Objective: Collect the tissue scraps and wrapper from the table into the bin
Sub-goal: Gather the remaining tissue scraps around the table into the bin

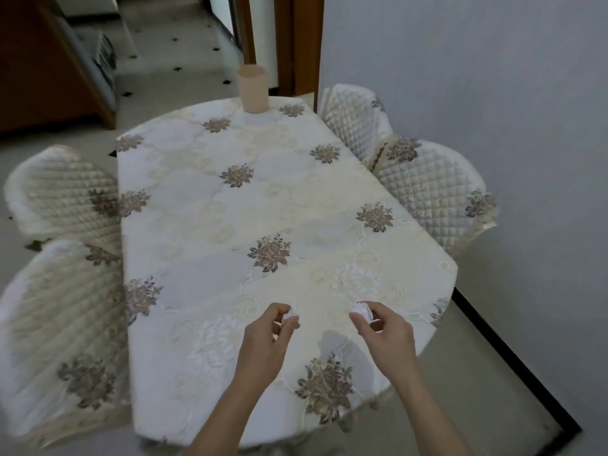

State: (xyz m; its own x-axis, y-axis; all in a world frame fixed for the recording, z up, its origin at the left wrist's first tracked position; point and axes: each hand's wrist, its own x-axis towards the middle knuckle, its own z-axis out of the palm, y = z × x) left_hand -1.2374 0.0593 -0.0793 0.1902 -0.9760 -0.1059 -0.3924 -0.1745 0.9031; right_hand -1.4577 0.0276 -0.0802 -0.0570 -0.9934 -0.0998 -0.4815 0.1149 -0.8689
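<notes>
Nearest the camera, over the near end of the desk (197,245), two bare forearms reach forward. The left grip (266,337) is clamped on a crumpled white scrap (292,313), thumb and curled fingers pinching it close over the cloth (296,199). Near it but apart, the right grip (385,337) pinches a second scrap (362,310) in its fingertips. Whether either scrap touches the cloth cannot be told. The cloth is cream with brown flower sprays and covers the whole desk. Quilted chairs (65,324) stand close along both long sides, two on the left and two on the right. At the desk's far edge a beige bin (251,90) stands upright, its top open. Beyond it lies a pale tiled floor (184,31) with dark dots.
</notes>
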